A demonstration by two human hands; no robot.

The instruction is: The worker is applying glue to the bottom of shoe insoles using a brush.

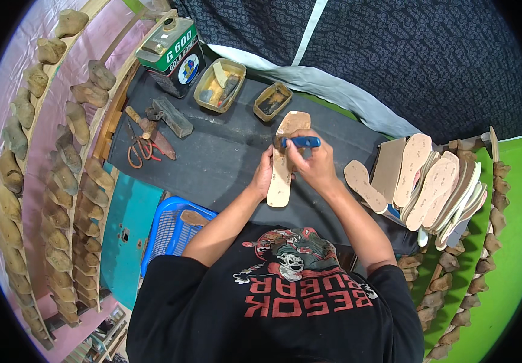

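Note:
My left hand (263, 174) is closed round the left edge of a tan shoe insole (280, 189), held above the dark work table. My right hand (317, 162) grips a short blue-handled brush (304, 141). Its dark end rests on or just over the middle of the insole, where the surface looks browner and wet; the exact contact is too small to tell. The upper part of the insole is a pinker brown than the lower part. Beyond my hands stands a small tub with dark brown residue (273, 101).
A green and black metal can (173, 55) and a yellowish tub of scraps (220, 85) stand at the back left. Nearby lie orange-handled scissors (140, 150), a hammer (146, 125) and a grey block (173, 117). Stacked insoles (436, 190) sit right, a blue basket (170, 227) left; shoe lasts (10, 172) line racks.

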